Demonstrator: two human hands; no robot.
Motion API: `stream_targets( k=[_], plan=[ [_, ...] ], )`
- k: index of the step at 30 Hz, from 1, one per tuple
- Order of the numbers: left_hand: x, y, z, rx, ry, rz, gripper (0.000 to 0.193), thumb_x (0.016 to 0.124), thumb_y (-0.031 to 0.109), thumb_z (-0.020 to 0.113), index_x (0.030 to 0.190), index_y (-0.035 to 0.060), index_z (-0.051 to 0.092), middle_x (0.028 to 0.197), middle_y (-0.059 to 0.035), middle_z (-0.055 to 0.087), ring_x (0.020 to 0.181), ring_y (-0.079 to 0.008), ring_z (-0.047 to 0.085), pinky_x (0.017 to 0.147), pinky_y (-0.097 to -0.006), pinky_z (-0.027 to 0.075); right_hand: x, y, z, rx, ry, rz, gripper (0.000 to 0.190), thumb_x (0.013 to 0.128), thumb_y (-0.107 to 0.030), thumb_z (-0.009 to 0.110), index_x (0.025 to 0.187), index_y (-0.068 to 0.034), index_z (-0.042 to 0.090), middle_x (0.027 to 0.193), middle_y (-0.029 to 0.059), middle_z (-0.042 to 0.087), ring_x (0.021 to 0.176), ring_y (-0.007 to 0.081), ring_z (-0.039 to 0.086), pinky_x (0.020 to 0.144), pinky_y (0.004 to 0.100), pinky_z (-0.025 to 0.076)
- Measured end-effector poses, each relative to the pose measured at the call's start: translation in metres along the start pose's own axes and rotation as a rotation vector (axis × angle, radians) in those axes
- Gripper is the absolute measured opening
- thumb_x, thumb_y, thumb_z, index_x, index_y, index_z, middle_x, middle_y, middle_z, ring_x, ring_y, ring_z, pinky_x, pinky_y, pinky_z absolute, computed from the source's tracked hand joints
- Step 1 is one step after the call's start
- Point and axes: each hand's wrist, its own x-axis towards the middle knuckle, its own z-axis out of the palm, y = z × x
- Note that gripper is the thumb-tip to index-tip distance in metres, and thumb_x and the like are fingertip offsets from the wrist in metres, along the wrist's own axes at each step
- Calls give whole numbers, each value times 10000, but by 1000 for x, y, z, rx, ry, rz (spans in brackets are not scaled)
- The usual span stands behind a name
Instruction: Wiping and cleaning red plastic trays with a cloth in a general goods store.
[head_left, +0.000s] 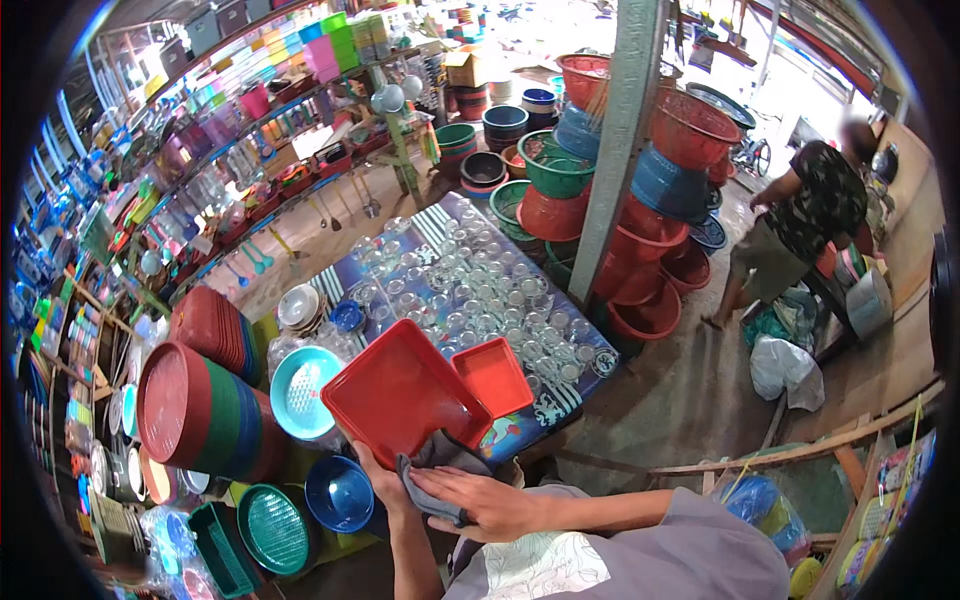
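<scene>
My left hand (381, 472) grips the near edge of a large red plastic tray (405, 382), which is held tilted in front of me. In my right hand (487, 499) is a grey cloth (431, 480), pressed flat against the tray's near corner with the fingers spread over it. A smaller orange-red plastic tray (499, 375) lies just beyond, partly covered by the large one. Beneath them is a table with a blue patterned cover (555, 416), on which many clear glasses (480, 292) stand close together.
At left are stacked plastic tubs (202, 412), a turquoise basin (304, 390), a blue bowl (339, 495) and a green basket (274, 529). A metal post (615, 165) rises beyond the table beside stacked red basins (645, 300). Another person (802, 202) is at the right. Shelves of housewares line the left.
</scene>
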Motion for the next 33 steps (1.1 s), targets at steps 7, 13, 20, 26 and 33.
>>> stream_targets(
  k=[7, 13, 20, 26, 33],
  plan=[
    [-27, -51, -9, 32, -388, 114, 683, 1103, 462, 320, 1650, 90, 147, 1680, -112, 238, 1518, -259, 289, 1250, -426, 214, 11, -1, 4, 197, 298, -1, 787, 1043, -305, 544, 1614, 34, 122, 1686, 242, 122, 1580, 346, 105, 1280, 426, 115],
    [-43, -72, 6, 79, -311, 193, 658, 1106, 453, 318, 1609, 34, 245, 1662, -109, 288, 1507, -244, 318, 1244, -409, 230, 25, 1, -11, 474, 615, 195, 748, 1054, -292, 534, 1631, -15, 147, 1701, 178, 168, 1589, 287, 99, 1272, 389, 87],
    [-47, -82, -12, 100, -137, 100, 633, 1100, 429, 342, 1602, 51, 268, 1638, -135, 318, 1495, -261, 335, 1236, -410, 257, -3, -5, -24, 51, 246, 98, 724, 1030, -256, 560, 1612, -3, 211, 1673, 196, 232, 1557, 332, 214, 1274, 437, 181],
    [-32, -19, 23, 11, 40, -111, 603, 1081, 341, 442, 1592, 56, 297, 1586, -159, 376, 1406, -299, 447, 1156, -435, 383, -31, -15, -17, -227, 155, -9, 589, 1003, -313, 590, 1470, 26, 472, 1442, 210, 556, 1317, 351, 548, 1184, 464, 366],
    [-27, -4, 0, 443, -56, 99, 701, 1070, 412, 488, 1627, 65, 241, 1633, -148, 308, 1463, -281, 365, 1197, -442, 316, -51, -7, -32, -115, 9, -17, 415, 969, -286, 658, 1301, -41, 620, 1334, 177, 631, 1256, 336, 586, 1130, 472, 426]
  ],
)
